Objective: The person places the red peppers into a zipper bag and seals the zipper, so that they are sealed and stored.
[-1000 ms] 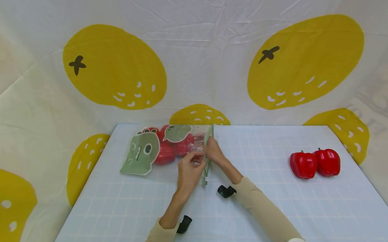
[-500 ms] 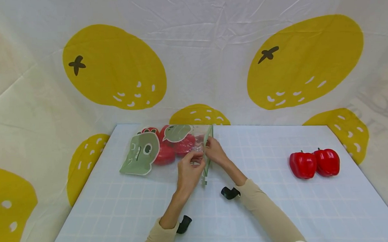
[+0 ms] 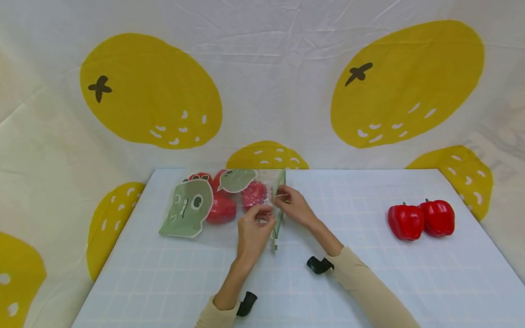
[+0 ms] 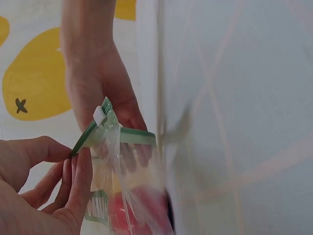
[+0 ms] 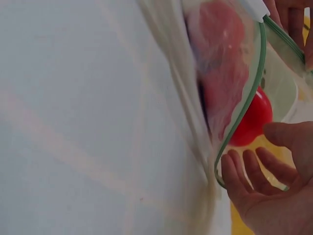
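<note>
A clear zip bag [image 3: 187, 210] with green dinosaur prints lies on its side, its green-edged mouth towards the right. Several red bell peppers [image 3: 222, 208] are inside it, partly covered by the prints. My left hand [image 3: 254, 232] pinches the green rim between thumb and fingers, as the left wrist view shows near the white slider [image 4: 99, 115]. At the mouth is my right hand [image 3: 296, 206], fingers loosely bent with a gap to the thumb and nothing held. In the right wrist view its fingertips lie close to the bag's rim [image 5: 255, 88]; contact is unclear.
Two red bell peppers, a left one [image 3: 405, 221] and a right one [image 3: 437, 218], stand side by side at the table's right. A pale checked cloth covers the table [image 3: 358, 305]. Behind it hangs a white curtain [image 3: 277, 86] with yellow fruit prints.
My right hand has drawn back to the right, from inside the bag to its mouth. The pepper nearest the mouth sits clear of the hand. My left hand keeps its grip.
</note>
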`<state>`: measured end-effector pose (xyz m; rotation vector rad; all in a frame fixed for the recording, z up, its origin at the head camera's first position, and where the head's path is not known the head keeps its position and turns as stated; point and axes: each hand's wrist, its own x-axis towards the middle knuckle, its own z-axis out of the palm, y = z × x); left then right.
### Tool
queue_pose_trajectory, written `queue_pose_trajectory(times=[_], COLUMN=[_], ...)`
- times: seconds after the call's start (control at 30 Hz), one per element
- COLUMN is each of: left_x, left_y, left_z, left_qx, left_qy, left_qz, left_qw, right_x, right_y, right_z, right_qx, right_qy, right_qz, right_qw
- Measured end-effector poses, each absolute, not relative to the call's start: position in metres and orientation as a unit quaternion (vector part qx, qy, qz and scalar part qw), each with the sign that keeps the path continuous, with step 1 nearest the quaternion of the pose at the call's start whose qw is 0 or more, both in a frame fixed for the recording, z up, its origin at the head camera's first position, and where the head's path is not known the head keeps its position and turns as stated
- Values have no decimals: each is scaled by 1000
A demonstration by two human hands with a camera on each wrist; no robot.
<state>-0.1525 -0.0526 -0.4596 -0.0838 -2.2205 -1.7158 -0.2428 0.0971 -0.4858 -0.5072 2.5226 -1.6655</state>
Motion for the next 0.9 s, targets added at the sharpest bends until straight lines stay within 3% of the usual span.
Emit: queue_pose_trajectory(times=[0.53, 0.9], left_x=[-155, -154], left_y=[-54, -53], left_z=[-463, -466], left_qx=[-44, -32], left_qy=[-778, -785], left_qz=[-602, -595], left_qw=[175, 167], right_x=[-229, -214], right_y=[128, 156], right_z=[-473, -470], right_qx=[-161, -155], right_qy=[818, 831], right_qz=[-552, -531], right_qw=[12, -61])
